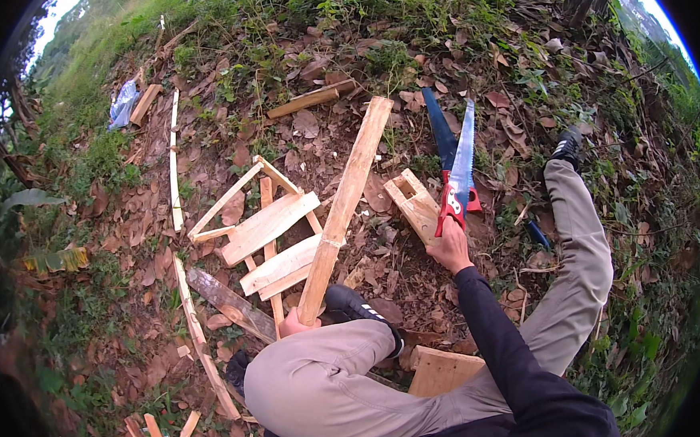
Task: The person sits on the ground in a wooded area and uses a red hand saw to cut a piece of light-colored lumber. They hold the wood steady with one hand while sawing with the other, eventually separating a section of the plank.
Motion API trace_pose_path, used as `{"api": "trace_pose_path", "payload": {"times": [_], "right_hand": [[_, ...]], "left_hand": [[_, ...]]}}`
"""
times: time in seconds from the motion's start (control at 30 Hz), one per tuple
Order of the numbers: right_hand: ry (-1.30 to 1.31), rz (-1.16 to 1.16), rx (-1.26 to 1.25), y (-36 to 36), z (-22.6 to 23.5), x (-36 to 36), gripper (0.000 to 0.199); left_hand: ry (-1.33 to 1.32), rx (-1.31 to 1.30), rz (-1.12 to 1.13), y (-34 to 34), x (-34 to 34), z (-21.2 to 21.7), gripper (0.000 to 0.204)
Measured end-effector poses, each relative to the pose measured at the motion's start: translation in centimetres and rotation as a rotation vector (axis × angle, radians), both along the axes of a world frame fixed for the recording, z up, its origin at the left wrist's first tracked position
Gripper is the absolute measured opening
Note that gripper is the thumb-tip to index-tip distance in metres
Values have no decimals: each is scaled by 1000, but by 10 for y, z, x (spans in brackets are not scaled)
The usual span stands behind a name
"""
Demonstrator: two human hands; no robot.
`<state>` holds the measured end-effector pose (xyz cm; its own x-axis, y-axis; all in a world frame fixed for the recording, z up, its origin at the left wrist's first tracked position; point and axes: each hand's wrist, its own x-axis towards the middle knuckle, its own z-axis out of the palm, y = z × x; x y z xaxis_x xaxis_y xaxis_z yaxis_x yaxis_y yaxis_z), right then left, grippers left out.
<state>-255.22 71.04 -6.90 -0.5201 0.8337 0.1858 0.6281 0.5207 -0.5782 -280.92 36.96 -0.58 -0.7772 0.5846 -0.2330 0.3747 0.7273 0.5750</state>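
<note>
My right hand (450,247) is closed round the red handle of a handsaw (462,159), its bright toothed blade pointing away from me. Partly behind that saw lies a dark blue blade (439,129), with another red handle part showing beside it. My left hand (294,321) grips the near end of a long wooden plank (347,203), which slants away to the upper right; the fingers are partly hidden by the plank and my knee. Just left of my right hand sits a short wooden block (415,205) with a hollow at its far end.
Left of the plank lies a frame of thin slats (268,215) with wider boards (272,227) across it. Long strips (197,332) stretch along the left. Another wood piece (304,103) lies farther off, and a board (443,371) is beneath my leg. Dry leaves cover the sloping ground.
</note>
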Motion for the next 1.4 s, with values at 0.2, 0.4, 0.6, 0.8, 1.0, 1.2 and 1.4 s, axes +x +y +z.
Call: {"api": "trace_pose_path", "payload": {"times": [0.2, 0.4, 0.6, 0.8, 1.0, 1.2, 1.4], "right_hand": [[211, -195, 149, -18, 32, 21, 42], [346, -339, 242, -46, 111, 36, 19], [309, -314, 144, -73, 143, 65, 13], [398, -301, -151, -93, 152, 66, 14], [327, -153, -255, -111, 159, 56, 18], [365, -86, -224, -125, 149, 40, 12], [336, -75, -220, -128, 130, 35, 11]], "left_hand": [[232, 91, -188, 66, -11, -2, 33], [309, 11, -435, 158, -49, -14, 32], [322, -80, -593, 204, -87, -33, 35], [482, -70, -660, 206, -113, -58, 48], [483, 26, -568, 204, -121, -76, 43], [593, -3, -537, 177, -136, -86, 43], [493, 5, -510, 199, -106, -67, 59]]}}
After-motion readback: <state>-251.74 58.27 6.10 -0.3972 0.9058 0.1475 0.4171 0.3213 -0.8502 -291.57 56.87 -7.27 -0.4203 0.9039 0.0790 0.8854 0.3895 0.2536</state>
